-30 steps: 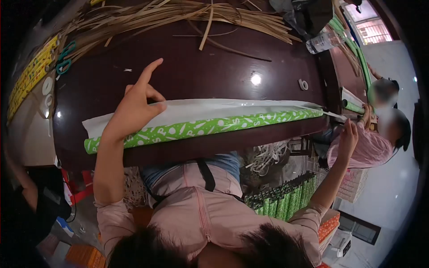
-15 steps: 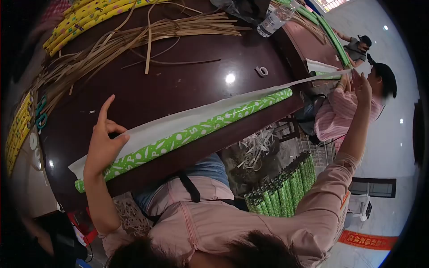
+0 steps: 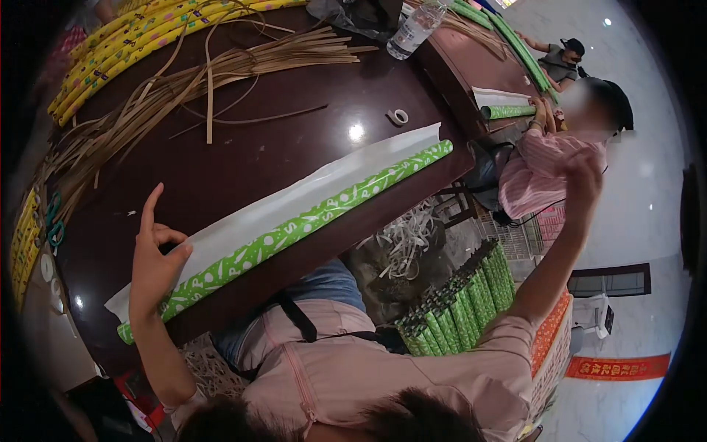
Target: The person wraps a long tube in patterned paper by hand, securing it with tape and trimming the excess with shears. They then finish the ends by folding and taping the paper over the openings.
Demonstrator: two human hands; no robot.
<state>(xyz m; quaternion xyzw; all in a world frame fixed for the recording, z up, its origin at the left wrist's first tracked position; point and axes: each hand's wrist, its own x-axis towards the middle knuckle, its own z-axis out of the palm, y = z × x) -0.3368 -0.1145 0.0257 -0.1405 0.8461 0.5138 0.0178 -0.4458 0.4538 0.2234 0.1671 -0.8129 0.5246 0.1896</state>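
A green roll of patterned wrapping paper [image 3: 294, 234] lies diagonally along the near edge of the dark table, its loose white flap [image 3: 331, 175] spread behind it. My left hand [image 3: 153, 269] rests on the roll's left end. Its index finger points up, and the thumb and middle finger curve towards each other beside the flap with a gap between them. Out to the right, my right hand [image 3: 583, 175] is raised well away from the roll. Its fingers look curled but blurred, and anything inside them is hidden.
Brown strips [image 3: 243, 70] and yellow patterned rolls [image 3: 147, 37] lie at the back. A tape roll [image 3: 398, 117], a water bottle [image 3: 418, 29] and teal scissors [image 3: 54, 221] are on the table. Finished green rolls [image 3: 464, 302] stand below right. A seated co-worker [image 3: 534, 173] handles another roll.
The long white strip stretched from the flap to my right hand is no longer visible. My right hand is lower, with its fingers drawn in. The view has shifted slightly; my left hand stays at the roll.
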